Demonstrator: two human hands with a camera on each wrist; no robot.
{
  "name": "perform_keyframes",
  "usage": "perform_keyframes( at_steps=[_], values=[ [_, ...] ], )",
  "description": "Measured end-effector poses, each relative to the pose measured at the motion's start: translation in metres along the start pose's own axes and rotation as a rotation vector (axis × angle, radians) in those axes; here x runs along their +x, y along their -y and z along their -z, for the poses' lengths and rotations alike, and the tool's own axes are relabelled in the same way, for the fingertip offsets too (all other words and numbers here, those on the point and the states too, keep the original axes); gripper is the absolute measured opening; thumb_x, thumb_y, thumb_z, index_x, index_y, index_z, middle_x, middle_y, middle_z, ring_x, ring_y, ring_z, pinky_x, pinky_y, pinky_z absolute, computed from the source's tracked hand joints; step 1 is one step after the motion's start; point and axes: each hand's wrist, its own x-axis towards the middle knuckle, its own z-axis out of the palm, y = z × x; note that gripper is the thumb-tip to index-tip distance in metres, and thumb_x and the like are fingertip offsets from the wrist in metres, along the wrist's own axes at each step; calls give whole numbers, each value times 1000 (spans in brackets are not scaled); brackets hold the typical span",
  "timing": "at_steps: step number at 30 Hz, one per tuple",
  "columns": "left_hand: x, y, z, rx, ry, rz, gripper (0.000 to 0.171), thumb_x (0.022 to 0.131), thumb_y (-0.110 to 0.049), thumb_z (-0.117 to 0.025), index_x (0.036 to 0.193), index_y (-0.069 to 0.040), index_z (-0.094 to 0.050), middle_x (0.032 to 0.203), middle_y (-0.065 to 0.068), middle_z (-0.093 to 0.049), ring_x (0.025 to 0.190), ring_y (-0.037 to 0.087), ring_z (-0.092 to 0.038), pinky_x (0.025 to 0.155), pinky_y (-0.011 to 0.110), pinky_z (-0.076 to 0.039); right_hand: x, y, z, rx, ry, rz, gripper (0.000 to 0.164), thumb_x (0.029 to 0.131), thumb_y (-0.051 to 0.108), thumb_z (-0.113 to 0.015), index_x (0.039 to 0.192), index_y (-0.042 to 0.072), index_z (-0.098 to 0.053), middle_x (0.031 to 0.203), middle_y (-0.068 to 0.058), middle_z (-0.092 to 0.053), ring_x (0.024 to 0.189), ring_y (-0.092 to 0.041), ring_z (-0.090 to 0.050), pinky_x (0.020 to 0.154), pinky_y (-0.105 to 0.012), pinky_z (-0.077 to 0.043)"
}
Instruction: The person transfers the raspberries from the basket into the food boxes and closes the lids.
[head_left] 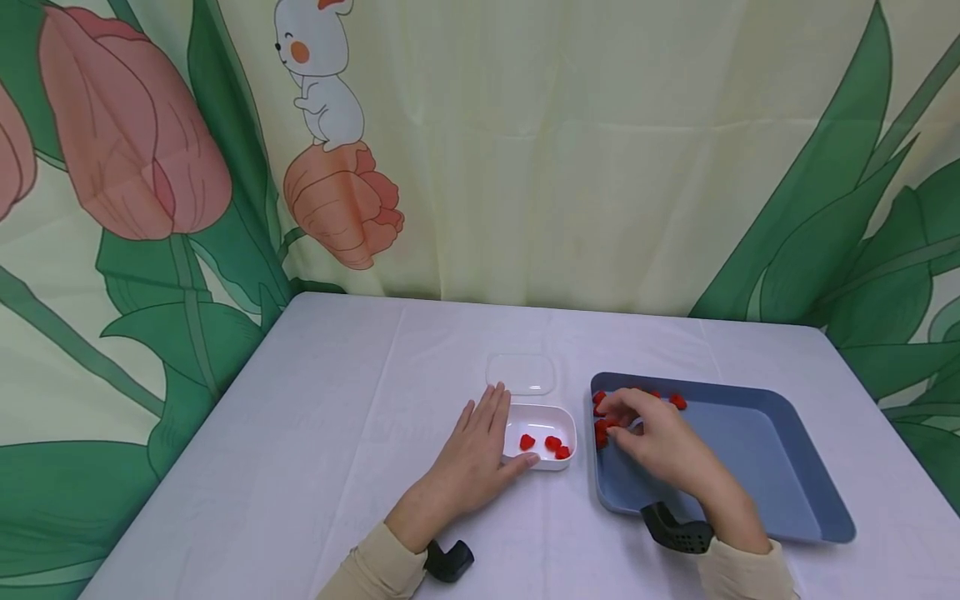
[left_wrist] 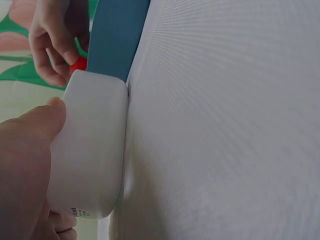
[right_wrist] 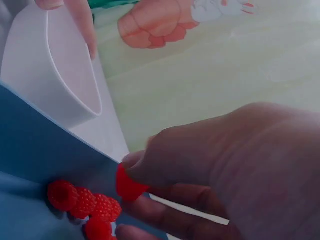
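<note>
The right hand has its grip nearly closed, thumb and finger pinching one red raspberry over the 9 o'clock side of a blue tray. The other fingers curve loosely beside it. The left hand keeps its grip spread: the fingers lie straight along the 9 o'clock end of a white container, and the thumb stretches along its 6 o'clock wall, touching it.

The white container stands upright and uncovered on the counter, just beside the tray. Three raspberries show inside, one near the middle and two close together toward 4 o'clock. Its outer wall bears small dark print, too fine to read. A clear lid lies flat at 12 o'clock from the container, near it.

The tray sits at 3 o'clock from the container. Its loose raspberries gather along the 9 o'clock wall and toward the 11 o'clock corner, several touching in a row; the right hand hides part of the group, so the full count cannot be told. One more raspberry lies by the 12 o'clock wall, just beyond the hand.
</note>
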Motion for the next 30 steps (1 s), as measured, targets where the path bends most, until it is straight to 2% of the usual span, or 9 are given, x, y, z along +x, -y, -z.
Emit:
perform_keyframes(
  at_steps=[8, 14, 21, 30],
  values=[
    [-1, 0, 1, -3, 3, -2, 95, 94, -68, -43, 159, -6, -13, 168, 8, -14, 156, 24, -10, 125, 50, -15, 0, 3, -3, 75, -105, 0, 26, 86, -1, -69, 111, 7, -66, 101, -6, -69, 90, -18, -63, 73, -22, -54],
    [0, 0, 1, 6, 1, -7, 94, 94, -67, -43, 159, -6, -13, 168, 8, -14, 156, 24, -10, 125, 50, -15, 0, 4, -4, 70, -167, -20, 25, 88, 2, -69, 112, 8, -66, 100, -3, -69, 91, -17, -62, 76, -22, -55],
    [0, 0, -1, 6, 12, 0, 95, 94, -68, -43, 159, -6, -13, 168, 8, -14, 156, 24, -10, 125, 50, -15, 2, 5, -9, 100, -183, -36, 29, 88, 6, -71, 117, 10, -65, 106, -4, -68, 96, -18, -61, 78, -23, -54],
    [1, 0, 0, -5, 7, 4, 94, 94, -67, -44, 159, -7, -13, 168, 8, -13, 156, 24, -10, 125, 49, -14, 5, 12, -15, 136, -214, 11, 28, 90, 6, -69, 118, 11, -65, 108, -4, -68, 94, -18, -61, 74, -23, -56]
  ],
)
